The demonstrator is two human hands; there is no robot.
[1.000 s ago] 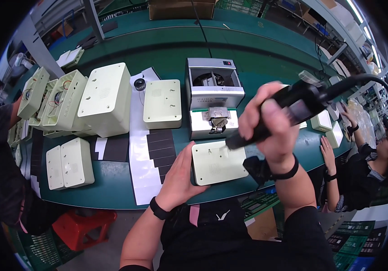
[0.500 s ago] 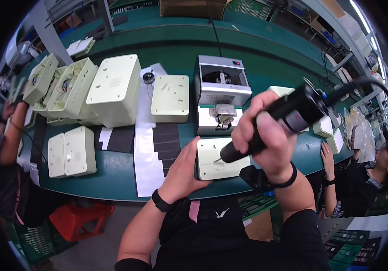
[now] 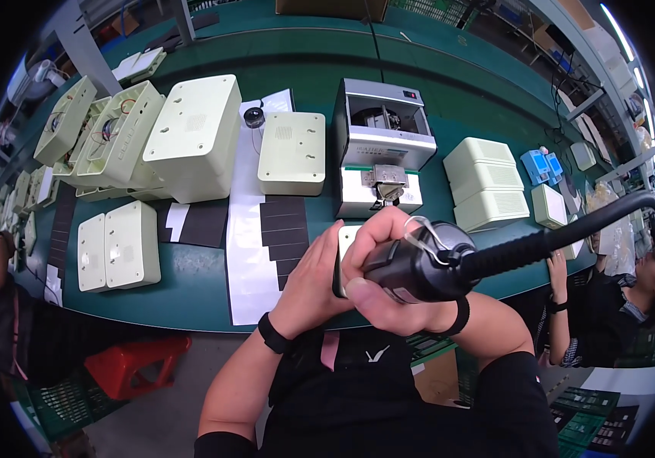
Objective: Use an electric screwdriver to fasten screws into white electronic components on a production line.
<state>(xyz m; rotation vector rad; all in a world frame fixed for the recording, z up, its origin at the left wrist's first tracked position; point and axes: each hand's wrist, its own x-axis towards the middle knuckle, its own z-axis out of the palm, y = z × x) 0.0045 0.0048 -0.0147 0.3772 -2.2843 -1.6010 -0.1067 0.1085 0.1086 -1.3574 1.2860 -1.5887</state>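
My right hand (image 3: 379,294) is wrapped round a black electric screwdriver (image 3: 423,269), its cable end toward me. Its tip is hidden behind the tool and my fingers. Underneath lies a pale green plastic housing (image 3: 348,240), of which only the left edge shows. My left hand (image 3: 314,275) grips that housing along its left side, fingers together. Just beyond stands a silver and black screw feeder (image 3: 379,156). Another pale green housing (image 3: 292,155) with slotted holes lies to the feeder's left.
Stacked housings (image 3: 190,137) and open shells (image 3: 114,141) fill the left; two more housings (image 3: 130,246) lie nearer. White sheet (image 3: 247,282) and black foam strips (image 3: 285,229) lie beside my left hand. Housings (image 3: 488,183) and blue devices (image 3: 539,166) stand right. A co-worker's hand (image 3: 558,275) rests at the edge.
My right hand has brought the screwdriver left and tipped it more upright over the housing, covering most of it. The left hand stays at its side. The view has shifted slightly.
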